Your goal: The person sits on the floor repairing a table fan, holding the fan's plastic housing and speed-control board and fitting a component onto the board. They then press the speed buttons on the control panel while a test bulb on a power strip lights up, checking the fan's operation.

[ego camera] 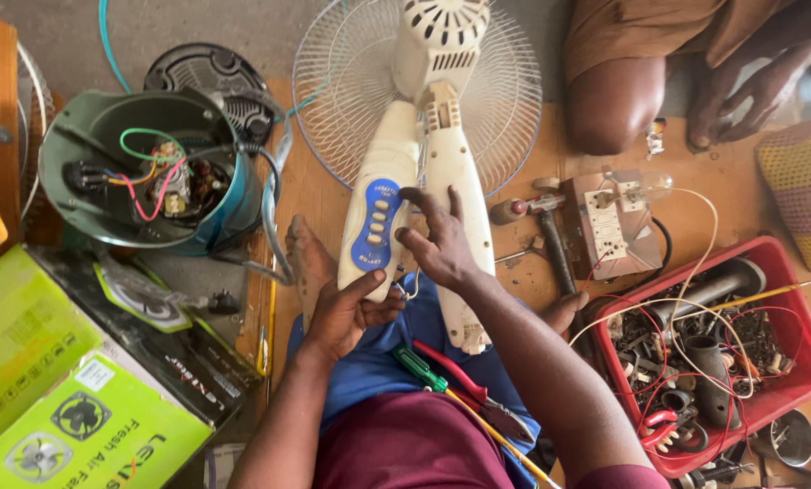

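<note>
A white pedestal fan lies face down, its split stand housing [446, 172] pointing toward me and its wire grille [505, 91] beyond. My left hand [347, 312] grips the lower end of the front half, which carries a blue button panel [376, 226]. My right hand [437, 240] rests with spread fingers in the gap between the two housing halves. A green-handled screwdriver [417, 365] and red-handled pliers [464, 380] lie on my lap.
An opened green appliance with coloured wires [152, 172] sits at left, green fan boxes [71, 407] below it. A red tray [790, 272] of parts and wires stands at right, a hammer [550, 231] and switchboard with bulb [609, 222] beside it. Another person's knee [614, 100] is top right.
</note>
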